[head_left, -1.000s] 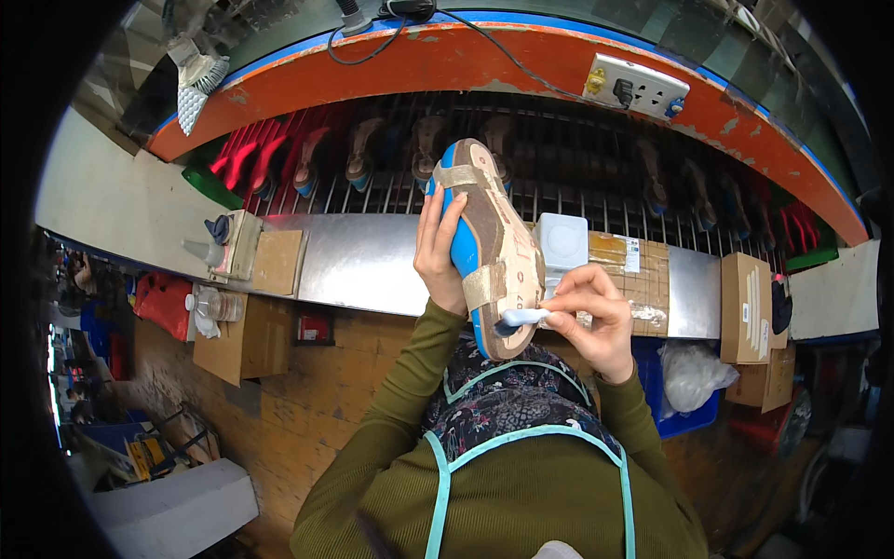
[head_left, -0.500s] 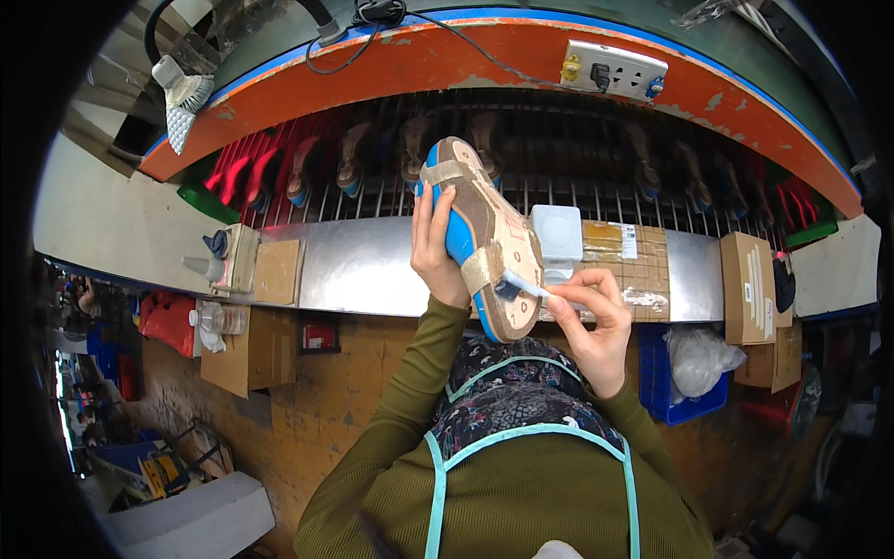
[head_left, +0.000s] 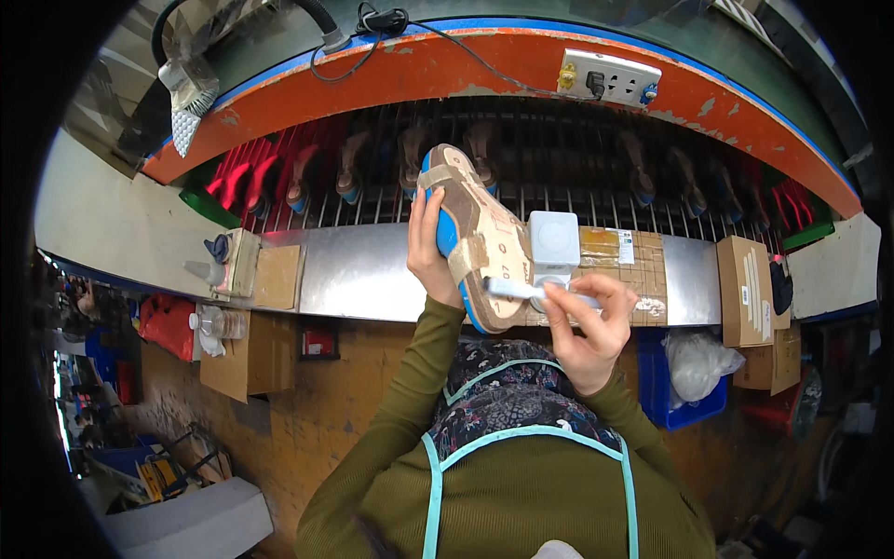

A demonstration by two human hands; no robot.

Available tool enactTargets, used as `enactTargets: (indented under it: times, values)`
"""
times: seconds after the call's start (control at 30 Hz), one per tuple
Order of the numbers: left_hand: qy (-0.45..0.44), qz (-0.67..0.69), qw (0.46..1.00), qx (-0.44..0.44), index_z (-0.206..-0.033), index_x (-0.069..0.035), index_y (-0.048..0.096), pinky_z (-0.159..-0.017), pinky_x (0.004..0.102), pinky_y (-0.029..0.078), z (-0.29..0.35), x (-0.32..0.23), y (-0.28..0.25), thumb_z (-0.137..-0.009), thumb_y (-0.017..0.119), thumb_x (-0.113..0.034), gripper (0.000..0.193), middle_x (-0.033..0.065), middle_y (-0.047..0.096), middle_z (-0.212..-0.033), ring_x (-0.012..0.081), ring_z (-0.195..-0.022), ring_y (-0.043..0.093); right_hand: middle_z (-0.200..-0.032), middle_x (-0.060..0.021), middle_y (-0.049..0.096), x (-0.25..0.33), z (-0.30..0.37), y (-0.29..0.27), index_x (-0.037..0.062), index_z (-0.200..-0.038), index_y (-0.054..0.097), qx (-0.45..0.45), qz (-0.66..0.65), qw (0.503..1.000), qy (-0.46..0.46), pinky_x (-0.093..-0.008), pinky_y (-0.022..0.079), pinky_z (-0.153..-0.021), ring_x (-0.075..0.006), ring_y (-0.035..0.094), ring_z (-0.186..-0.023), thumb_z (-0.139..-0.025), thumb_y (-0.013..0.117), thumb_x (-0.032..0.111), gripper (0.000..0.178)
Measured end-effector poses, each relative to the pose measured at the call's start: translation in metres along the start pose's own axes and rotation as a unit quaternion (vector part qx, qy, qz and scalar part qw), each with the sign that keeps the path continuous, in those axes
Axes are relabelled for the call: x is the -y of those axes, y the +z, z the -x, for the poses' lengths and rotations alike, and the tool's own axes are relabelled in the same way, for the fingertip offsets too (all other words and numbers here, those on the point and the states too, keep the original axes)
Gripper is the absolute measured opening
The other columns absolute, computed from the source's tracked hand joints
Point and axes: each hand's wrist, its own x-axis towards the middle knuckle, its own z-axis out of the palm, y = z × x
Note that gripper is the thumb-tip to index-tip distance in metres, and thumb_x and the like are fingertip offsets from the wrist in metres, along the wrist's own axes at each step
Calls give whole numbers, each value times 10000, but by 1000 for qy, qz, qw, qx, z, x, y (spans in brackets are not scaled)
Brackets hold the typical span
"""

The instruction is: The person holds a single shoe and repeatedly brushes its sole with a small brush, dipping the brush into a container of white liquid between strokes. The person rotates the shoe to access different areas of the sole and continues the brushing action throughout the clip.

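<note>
My left hand (head_left: 428, 252) is wrapped round the blue side of a shoe last (head_left: 449, 233), which stands tilted with its sole side up. A tan insole board (head_left: 498, 224) covers that face, and brown and beige strap ends (head_left: 466, 258) are folded over its edge. Pinched in the fingers of my right hand (head_left: 591, 326) is a small brush (head_left: 518, 290) with a pale handle. Its dark tip lies over the lower end of the insole board; whether it touches I cannot tell. Just right of the last stands a white square container (head_left: 555, 240).
Behind the metal ledge (head_left: 354, 265), a rack of bars (head_left: 559, 196) carries several more lasts under an orange beam (head_left: 484, 61). A flattened carton (head_left: 643, 279) lies right of the container. A blue crate (head_left: 659, 391) with a plastic bag stands lower right. A brush (head_left: 186, 107) hangs upper left.
The last has shifted slightly left and up. The brush has moved left across the insole board's lower end and now lies flatter. My right hand has turned and dropped a little.
</note>
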Motion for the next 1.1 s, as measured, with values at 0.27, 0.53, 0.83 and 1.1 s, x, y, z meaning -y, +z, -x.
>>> enactTargets:
  times: [0.27,0.53,0.83,1.1]
  values:
    - [-28,93,995,36,-1364,-16,499,-947,346,545,5,18,5,-884,674,-224,551,168,576,-1332,243,-1182,608,-932,-11,590,-7,10,-1,171,-1022,770,-17,-20,999,-20,-322,299,-782,-133,562,-834,-670,869,139,367]
    - [-109,239,958,113,-1463,-40,339,-943,365,568,9,17,10,-956,585,-224,594,180,550,-1339,242,-1160,612,-987,-2,581,0,-9,4,186,-1036,769,-17,-2,996,-87,-326,259,-789,-106,561,-788,-651,864,121,403]
    - [-186,439,871,118,-1457,-26,350,-1020,387,513,10,5,10,-957,590,-319,627,183,510,-1390,258,-1238,560,-970,10,581,0,-16,-7,199,-1018,773,22,-4,993,-116,-318,251,-760,-110,556,-771,-641,876,177,392]
    - [-260,618,733,116,-1441,5,373,-1051,377,485,11,-20,1,-968,580,-313,606,196,519,-1381,265,-1254,545,-947,14,584,2,-10,-7,211,-1006,776,32,-36,993,-106,-321,263,-765,-99,544,-724,-638,876,188,382]
